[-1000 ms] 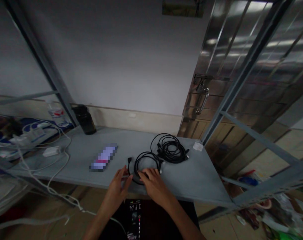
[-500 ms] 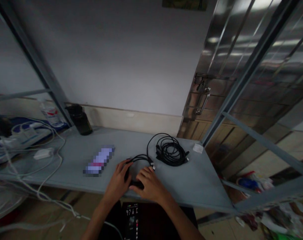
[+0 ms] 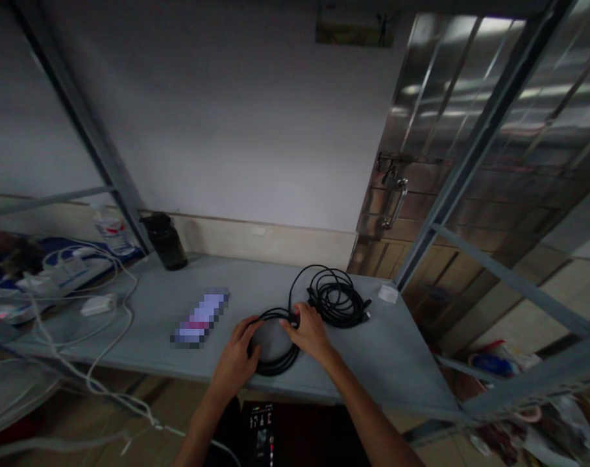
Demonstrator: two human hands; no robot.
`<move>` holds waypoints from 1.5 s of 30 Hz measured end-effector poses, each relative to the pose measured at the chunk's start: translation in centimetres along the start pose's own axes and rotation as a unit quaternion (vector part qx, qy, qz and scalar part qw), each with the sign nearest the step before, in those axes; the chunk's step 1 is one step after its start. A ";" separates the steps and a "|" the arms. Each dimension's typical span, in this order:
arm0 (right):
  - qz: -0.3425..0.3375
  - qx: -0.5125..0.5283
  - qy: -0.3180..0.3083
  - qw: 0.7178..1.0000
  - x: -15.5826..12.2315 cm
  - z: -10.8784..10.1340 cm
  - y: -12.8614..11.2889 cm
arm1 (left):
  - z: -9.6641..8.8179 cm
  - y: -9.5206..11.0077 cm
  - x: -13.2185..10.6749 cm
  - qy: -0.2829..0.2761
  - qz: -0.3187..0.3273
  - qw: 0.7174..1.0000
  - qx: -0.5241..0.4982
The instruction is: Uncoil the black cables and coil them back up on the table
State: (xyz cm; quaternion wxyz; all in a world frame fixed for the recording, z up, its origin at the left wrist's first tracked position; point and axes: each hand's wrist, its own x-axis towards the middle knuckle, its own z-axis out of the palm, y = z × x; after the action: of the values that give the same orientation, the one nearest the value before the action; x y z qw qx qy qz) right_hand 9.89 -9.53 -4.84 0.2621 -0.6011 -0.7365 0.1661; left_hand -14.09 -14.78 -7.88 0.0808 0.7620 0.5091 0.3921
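- The left hand (image 3: 237, 355) is at the left side of the looped black cable (image 3: 276, 371), fingers bent over it; its grip is partly hidden.
- The right hand (image 3: 310, 331) pinches at the loop's far right side, thumb toward its centre.
- Both bare forearms (image 3: 360, 405) reach from the loop's near side, converging.

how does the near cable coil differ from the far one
The near coil has a wide open middle, while the far coil has loops crossing its middle. The near coil lies between the left hand and right hand; the far coil, beyond the right hand. Both are black.
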 end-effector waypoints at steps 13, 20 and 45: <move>0.101 -0.055 -0.145 0.983 7.9 -0.9 -2.0 | -0.4 0.2 -0.3 0.001 -0.010 0.998 -0.055; 0.086 0.042 0.009 0.995 9.1 -1.5 -1.5 | -0.3 -0.2 -0.4 0.018 0.004 0.998 -0.062; 0.014 0.016 0.064 0.998 3.5 -14.1 9.3 | 1.6 -1.1 3.8 0.160 0.022 0.979 0.122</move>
State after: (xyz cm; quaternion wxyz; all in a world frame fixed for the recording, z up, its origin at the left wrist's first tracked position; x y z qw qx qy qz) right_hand 25.07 -5.07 1.96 0.3158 -0.6164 -0.7069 0.1433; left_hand -13.08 -10.63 -7.60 -0.1043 0.7046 0.5421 0.4458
